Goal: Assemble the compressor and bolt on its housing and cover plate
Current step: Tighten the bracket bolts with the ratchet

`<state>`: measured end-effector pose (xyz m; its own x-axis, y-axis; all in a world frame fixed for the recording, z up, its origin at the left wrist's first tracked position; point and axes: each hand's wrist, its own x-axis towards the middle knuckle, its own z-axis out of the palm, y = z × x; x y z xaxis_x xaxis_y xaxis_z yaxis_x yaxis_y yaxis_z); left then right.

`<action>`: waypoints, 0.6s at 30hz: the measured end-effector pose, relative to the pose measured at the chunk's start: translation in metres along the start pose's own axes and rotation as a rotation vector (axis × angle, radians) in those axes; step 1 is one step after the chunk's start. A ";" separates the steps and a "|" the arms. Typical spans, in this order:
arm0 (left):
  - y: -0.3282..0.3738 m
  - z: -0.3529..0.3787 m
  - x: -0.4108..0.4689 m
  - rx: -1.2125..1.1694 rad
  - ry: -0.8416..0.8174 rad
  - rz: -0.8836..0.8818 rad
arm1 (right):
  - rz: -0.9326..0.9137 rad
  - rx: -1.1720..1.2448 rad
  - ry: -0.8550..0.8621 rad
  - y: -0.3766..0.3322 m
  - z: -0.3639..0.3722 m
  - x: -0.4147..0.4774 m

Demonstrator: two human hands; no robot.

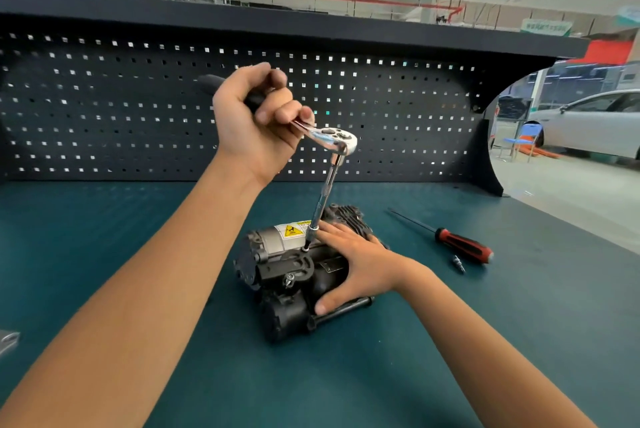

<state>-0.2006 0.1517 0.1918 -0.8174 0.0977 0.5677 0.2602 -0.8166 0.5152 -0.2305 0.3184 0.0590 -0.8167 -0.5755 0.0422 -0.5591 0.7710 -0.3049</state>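
The black compressor lies on the green bench mat, with a silver cylinder bearing a yellow warning label on top. My left hand grips the black handle of a ratchet wrench, raised above the unit. Its long extension slants down to a bolt beside the black cover plate. My right hand lies over the compressor's right side, fingers spread on the body and thumb against the lower rod.
A red-and-black screwdriver lies to the right of the compressor, with a small bit near it. A dark pegboard stands behind the bench. A metal part shows at the left edge. A white car is parked far right.
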 end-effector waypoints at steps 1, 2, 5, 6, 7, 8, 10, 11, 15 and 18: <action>-0.001 0.000 0.006 -0.035 -0.013 -0.058 | 0.000 0.001 0.006 -0.001 0.000 0.000; -0.003 0.001 0.012 -0.066 -0.027 -0.120 | 0.000 -0.001 0.014 -0.001 0.000 0.000; -0.011 0.003 0.025 -0.115 -0.016 -0.271 | -0.004 -0.112 0.018 -0.003 0.004 -0.002; -0.013 0.005 0.026 -0.094 -0.007 -0.296 | -0.009 -0.178 0.020 -0.003 0.006 -0.002; -0.013 0.008 0.024 -0.056 -0.004 -0.301 | -0.014 -0.230 0.026 -0.003 0.008 -0.002; -0.013 0.010 0.019 -0.011 -0.011 -0.288 | -0.017 -0.261 0.036 -0.003 0.009 -0.003; -0.009 0.012 0.002 0.080 -0.081 -0.218 | -0.016 -0.283 0.072 -0.005 0.012 -0.002; -0.007 0.011 -0.009 0.131 -0.138 -0.176 | -0.008 -0.286 0.089 -0.007 0.013 -0.001; 0.002 -0.002 -0.056 0.347 -0.141 0.095 | 0.050 -0.288 0.132 -0.021 0.022 0.013; 0.007 -0.013 -0.069 0.277 0.130 0.254 | 0.119 -0.293 0.143 -0.034 0.027 0.026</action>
<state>-0.1493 0.1317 0.1479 -0.7627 -0.1753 0.6225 0.5768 -0.6197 0.5322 -0.2292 0.2697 0.0442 -0.8786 -0.4492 0.1622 -0.4594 0.8877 -0.0302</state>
